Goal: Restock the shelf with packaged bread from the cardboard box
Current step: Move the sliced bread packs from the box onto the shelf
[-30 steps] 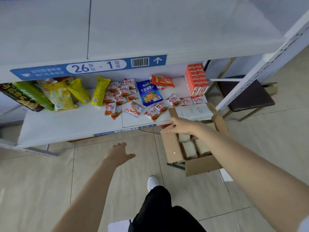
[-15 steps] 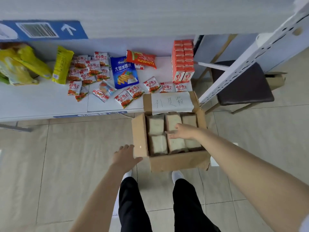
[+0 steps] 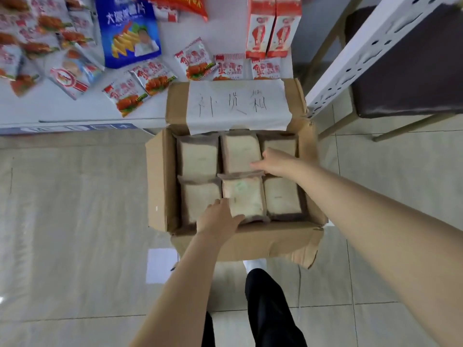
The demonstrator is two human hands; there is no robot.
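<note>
The open cardboard box (image 3: 160,186) stands on the floor against the shelf's front edge, a hand-written paper label on its far flap. Inside lie several packaged breads in two rows. My left hand (image 3: 218,220) reaches over the near wall and grips the near-left corner of the near-middle bread package (image 3: 244,196), which sits a little higher than its neighbours. My right hand (image 3: 276,162) lies with fingers spread on the right edge of the far-middle bread package (image 3: 239,152), partly hiding the far-right one. The white shelf board (image 3: 75,108) is at top left.
Small red-and-white snack packets (image 3: 126,95), a blue chip bag (image 3: 127,33) and red cartons (image 3: 273,26) crowd the shelf. A perforated white upright (image 3: 370,51) rises right of the box, with a dark-seated stool (image 3: 411,71) behind. My legs stand below the box on tile floor.
The view has closed in on the box. My left hand moved from the box's outer left wall onto the near-middle package. My right hand shifted to the far row.
</note>
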